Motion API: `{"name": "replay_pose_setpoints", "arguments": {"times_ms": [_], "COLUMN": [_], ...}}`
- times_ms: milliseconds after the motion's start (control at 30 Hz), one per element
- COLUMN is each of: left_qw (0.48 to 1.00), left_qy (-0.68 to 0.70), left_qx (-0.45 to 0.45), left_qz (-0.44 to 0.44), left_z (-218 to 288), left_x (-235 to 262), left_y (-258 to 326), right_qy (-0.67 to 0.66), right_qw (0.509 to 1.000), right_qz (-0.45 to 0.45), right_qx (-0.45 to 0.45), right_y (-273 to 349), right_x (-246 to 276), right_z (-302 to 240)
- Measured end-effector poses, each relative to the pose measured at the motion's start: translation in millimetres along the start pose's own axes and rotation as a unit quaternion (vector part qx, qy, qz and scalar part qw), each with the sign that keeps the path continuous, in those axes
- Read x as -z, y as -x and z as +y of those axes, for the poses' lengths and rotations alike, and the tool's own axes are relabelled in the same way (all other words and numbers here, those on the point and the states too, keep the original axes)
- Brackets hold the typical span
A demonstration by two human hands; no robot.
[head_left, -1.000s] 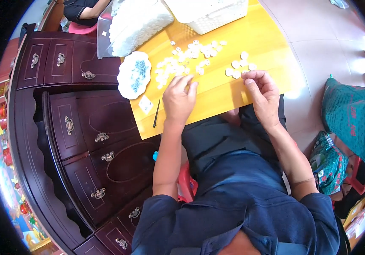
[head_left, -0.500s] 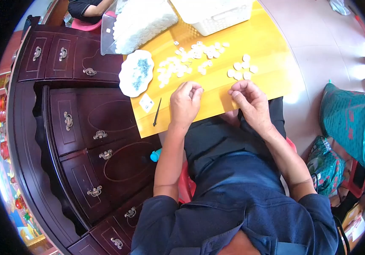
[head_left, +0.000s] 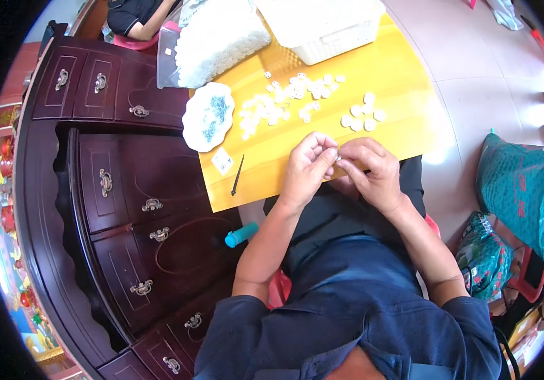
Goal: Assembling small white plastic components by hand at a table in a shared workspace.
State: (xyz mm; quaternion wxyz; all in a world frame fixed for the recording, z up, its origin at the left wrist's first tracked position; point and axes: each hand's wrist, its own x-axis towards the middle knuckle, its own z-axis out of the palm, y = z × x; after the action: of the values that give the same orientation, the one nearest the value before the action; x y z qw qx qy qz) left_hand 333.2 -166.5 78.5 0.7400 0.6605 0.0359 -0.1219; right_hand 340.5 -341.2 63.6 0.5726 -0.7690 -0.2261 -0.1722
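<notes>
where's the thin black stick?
Head view, left of centre: the thin black stick lies on the yellow table, near-left corner, between the white square and the left hand.

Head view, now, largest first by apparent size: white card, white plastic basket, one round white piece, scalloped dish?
1. White plastic basket, partly cropped
2. Scalloped dish
3. White card
4. Round white piece

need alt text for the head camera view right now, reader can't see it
A person's left hand and right hand meet over the edge of a yellow table, fingertips closed around a tiny pale item. Small white pieces lie spread beyond, with a scalloped white dish to the left and a white basket at the back.
</notes>
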Motion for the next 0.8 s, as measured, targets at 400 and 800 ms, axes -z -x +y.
{"name": "replay_pose_setpoints", "arguments": {"times_ms": [400,800], "left_qw": [0.892,0.762], "left_qy": [-0.382,-0.588], "left_qx": [-0.153,-0.190], "left_qz": [0.186,0.194], "left_z": [7.3,8.9], "left_x": [49.6,63.4], "left_y": [-25.1,-44.4], "right_qy": [-0.037,-0.043], "right_qw": [0.985,0.986], "right_qz": [-0.023,-0.010], "right_qx": [-0.166,-0.161], "right_y": [0.2,0.3], "right_x": [5.2,0.1], "right_z": [-0.3,10.9]}}
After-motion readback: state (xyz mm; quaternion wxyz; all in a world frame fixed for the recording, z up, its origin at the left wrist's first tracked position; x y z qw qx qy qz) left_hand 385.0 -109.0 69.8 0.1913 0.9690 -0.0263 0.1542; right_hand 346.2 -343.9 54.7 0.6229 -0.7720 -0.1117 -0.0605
